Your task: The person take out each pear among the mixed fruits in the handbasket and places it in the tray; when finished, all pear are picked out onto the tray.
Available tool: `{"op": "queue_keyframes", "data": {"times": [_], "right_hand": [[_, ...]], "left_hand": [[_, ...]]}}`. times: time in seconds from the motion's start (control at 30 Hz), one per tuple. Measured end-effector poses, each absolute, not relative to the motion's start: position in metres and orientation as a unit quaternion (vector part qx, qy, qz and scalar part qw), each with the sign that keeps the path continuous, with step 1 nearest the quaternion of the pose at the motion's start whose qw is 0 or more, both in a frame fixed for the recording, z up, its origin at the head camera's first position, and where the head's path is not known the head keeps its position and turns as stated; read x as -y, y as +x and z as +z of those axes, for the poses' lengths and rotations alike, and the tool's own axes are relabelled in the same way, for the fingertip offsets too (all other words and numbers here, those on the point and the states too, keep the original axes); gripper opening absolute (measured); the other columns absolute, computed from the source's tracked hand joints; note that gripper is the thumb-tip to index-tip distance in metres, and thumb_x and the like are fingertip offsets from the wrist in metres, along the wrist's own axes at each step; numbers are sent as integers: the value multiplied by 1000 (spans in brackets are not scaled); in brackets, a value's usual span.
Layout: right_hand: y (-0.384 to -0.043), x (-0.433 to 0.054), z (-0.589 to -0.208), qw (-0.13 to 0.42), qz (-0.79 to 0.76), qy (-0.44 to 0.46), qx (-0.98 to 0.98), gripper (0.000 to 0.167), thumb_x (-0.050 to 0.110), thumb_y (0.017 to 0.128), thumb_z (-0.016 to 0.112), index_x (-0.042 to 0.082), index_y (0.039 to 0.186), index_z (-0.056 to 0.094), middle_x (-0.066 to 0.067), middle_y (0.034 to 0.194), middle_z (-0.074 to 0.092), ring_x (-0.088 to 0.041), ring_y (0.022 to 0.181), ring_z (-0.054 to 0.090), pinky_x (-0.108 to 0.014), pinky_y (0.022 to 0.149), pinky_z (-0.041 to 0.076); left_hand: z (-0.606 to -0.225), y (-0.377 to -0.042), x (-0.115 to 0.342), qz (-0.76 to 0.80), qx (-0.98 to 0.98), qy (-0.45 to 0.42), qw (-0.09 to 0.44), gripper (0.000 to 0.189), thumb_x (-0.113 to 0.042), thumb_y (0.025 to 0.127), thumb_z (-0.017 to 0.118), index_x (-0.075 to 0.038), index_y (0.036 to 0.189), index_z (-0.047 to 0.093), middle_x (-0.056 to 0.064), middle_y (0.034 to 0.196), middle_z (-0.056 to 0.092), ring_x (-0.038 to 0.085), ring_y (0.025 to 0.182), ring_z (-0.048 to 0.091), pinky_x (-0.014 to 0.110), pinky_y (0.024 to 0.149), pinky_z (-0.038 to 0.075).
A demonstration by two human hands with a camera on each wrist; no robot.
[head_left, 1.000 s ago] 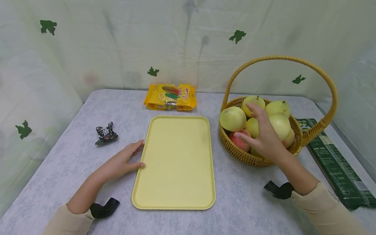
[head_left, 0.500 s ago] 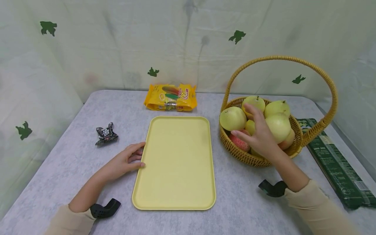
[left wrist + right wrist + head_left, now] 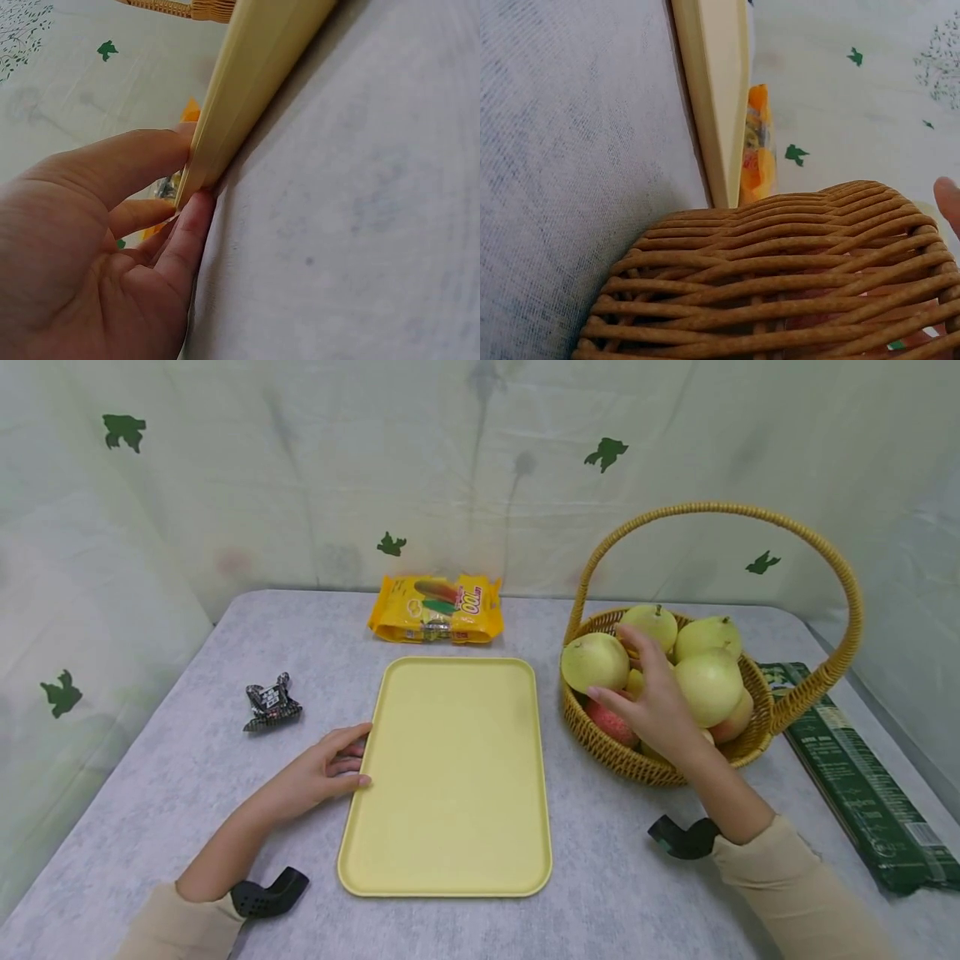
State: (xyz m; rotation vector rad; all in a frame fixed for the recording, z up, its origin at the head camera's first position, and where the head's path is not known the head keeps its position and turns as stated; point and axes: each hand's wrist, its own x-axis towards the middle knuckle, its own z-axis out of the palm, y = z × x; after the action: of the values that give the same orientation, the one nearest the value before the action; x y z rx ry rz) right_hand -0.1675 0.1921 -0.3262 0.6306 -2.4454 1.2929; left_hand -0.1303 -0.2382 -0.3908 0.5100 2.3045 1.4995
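Observation:
My left hand (image 3: 318,777) holds the left edge of a pale yellow tray (image 3: 450,777). In the left wrist view the thumb lies over the tray rim (image 3: 217,97), with other fingertips against its side below. My right hand (image 3: 662,706) is over a wicker basket (image 3: 607,756) of fruit, thumb and fingers spread apart. Its fingertips are right beside a round yellow-green pear (image 3: 595,662) at the basket's left. A reddish fruit (image 3: 611,724) lies beneath the thumb, and more pears (image 3: 708,685) lie to the right of the hand. In the right wrist view, basket weave (image 3: 817,277) hides most of the hand.
Behind the tray lies a yellow snack packet (image 3: 437,608). A small black wrapped item (image 3: 272,702) sits to the left. The basket's tall handle (image 3: 708,507) arches above the fruit, and a long dark green packet (image 3: 862,793) lies along the right side.
My right hand has moved left over the basket, closer to the left pear, and its forearm has shifted left with it. The left hand stays at the tray edge.

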Motion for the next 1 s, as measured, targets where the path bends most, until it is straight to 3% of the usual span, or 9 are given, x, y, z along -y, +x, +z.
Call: {"op": "queue_keyframes", "data": {"times": [0.23,0.47,0.83,1.0], "right_hand": [[-170,-189,-327,129,445,207,862,74,17,79,70,12,139,29,-10,138,27,-25,117,34,-44,84,41],[-173,-188,-326,132,439,224,860,67,13,78,70,10,136,36,-10,138,29,-25,122,30,-47,85,40],[-174,-188,-325,77,453,175,871,72,23,78,71,20,139,33,-5,139,29,-25,118,36,-46,85,40],[-172,-186,-323,93,461,163,868,72,21,75,74,17,137,37,-5,138,32,-24,116,38,-44,82,43]], "left_hand": [[-392,-131,238,529,-811,176,177,77,-17,82,67,-1,141,21,18,128,30,31,113,39,17,89,40],[-392,-131,239,535,-806,181,178,77,-16,82,67,0,141,20,18,127,30,31,113,39,17,89,40],[-392,-130,238,532,-808,184,174,76,-15,82,67,0,141,21,19,126,31,31,113,39,16,89,40],[-391,-129,238,532,-808,186,173,76,-14,82,67,0,141,21,19,127,31,31,113,39,16,90,39]]}}
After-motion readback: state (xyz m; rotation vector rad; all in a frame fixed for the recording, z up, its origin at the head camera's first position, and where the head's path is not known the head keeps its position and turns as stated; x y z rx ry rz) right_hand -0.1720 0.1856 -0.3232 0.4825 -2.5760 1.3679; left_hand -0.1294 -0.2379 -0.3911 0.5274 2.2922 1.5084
